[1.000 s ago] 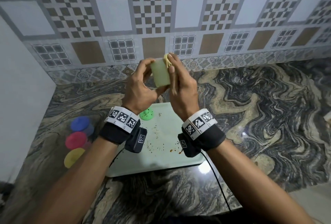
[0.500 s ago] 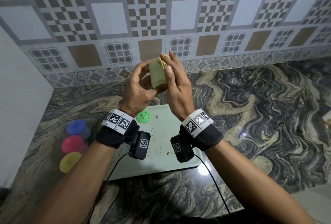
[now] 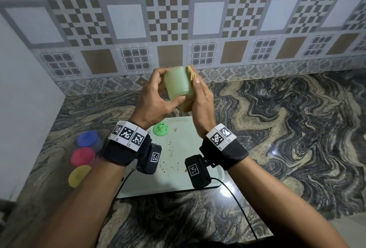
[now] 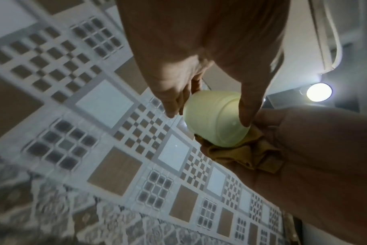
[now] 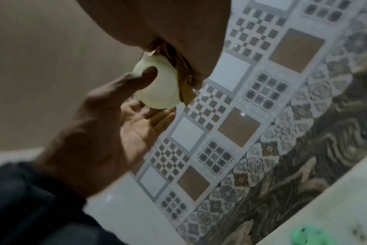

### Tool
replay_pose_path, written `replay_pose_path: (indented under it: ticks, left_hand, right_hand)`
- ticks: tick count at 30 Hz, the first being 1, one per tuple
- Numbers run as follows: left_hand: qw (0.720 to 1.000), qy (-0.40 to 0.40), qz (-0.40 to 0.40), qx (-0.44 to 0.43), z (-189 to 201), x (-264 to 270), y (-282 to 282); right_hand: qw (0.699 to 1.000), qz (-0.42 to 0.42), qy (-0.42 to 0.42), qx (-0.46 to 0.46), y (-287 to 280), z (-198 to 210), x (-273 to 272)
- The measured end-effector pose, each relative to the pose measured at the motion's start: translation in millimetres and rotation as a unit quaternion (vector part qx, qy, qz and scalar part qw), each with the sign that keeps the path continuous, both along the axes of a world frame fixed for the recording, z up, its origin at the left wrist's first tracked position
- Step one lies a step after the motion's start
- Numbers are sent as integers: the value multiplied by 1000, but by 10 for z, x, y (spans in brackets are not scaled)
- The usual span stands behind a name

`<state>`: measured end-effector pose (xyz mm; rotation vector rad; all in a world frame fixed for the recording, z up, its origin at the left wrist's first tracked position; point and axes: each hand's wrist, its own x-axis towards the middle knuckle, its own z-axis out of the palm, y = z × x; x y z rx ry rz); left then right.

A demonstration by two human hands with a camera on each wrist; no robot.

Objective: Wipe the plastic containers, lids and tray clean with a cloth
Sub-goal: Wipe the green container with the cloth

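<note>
Holding cup [image 3: 177, 83] in my left hand [image 3: 156, 107], fingers curled round it, axis roughly upright; right hand [image 3: 202, 105] fingers straight, pressing cloth [image 4: 241, 154] against cup's right side.

Jar's far end and most of the cloth going unseen

The right grip [image 3: 202, 105] is pressing the yellow cloth [image 4: 241, 154] over one end of the pale green jar [image 3: 177, 84], so that end is not showing, and the cloth is lying mostly buried between palm and jar. The row of coloured tubs [image 3: 83, 156] is blurring, and the specks [image 3: 172, 165] on the board [image 3: 178, 180] are reading too small to name.
</note>
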<state>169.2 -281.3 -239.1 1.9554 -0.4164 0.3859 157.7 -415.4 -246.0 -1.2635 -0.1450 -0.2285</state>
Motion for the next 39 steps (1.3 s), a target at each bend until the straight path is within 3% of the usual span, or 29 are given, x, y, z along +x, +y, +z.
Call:
replay_pose_path:
  ticks: [3,5,7,9,11,13,16,18,21,24,27,30,33,36,39]
  left_hand:
    - [991,-67,30,110,129,3,14]
    - [987,-97,24,127,181,-10,-2]
    - [994,-82,5,67,169,-25,-18]
    - [998,-32,-25,-49,102,-26,-36]
    - [992,18,-41,-122,57,-45,-52]
    - [995,32,-21,-88,90,-52,-39]
    - [997,-28,21,73,246,-88,19]
    - [990,-64,22,124,303,-110,40]
    - [992,-94,-4,83,269,-153,-10]
    - [997,-64,-28,21,195,-129,-38]
    - [983,-100,34,147,272,-73,-26]
    - [970,-153,33,189,340,-72,-59]
    - [982,-151,4,112,231,-89,-108]
    - [996,-40,-41,-62,-22,-84,-131]
    - [991,60,-47,-109,-254,-80,-144]
  right_hand:
    - [996,-34,-45,-65,29,-82,15]
    - [993,-45,-70,-81,62,-115,7]
    - [998,-39,-36,-21,79,-90,13]
    - [998,-13,27,64,71,-22,39]
    - [994,2,61,86,63,34,58]
    - [998,-11,49,42,58,67,35]
    - [998,-26,-33,-35,44,50,-33]
    - [995,-33,-67,-58,50,21,-58]
    - [999,-25,-31,13,80,-1,-11]
    - [996,-3,30,86,49,55,30]
    - [999,-25,-22,12,16,87,-49]
    - [972,-77,-146,-165,53,-19,-117]
    - [977,-91,-135,-139,71,-80,-91]
    - [993,-52,-79,-72,14,-98,-38]
    - [975,-43,-71,-206,-42,-244,-58]
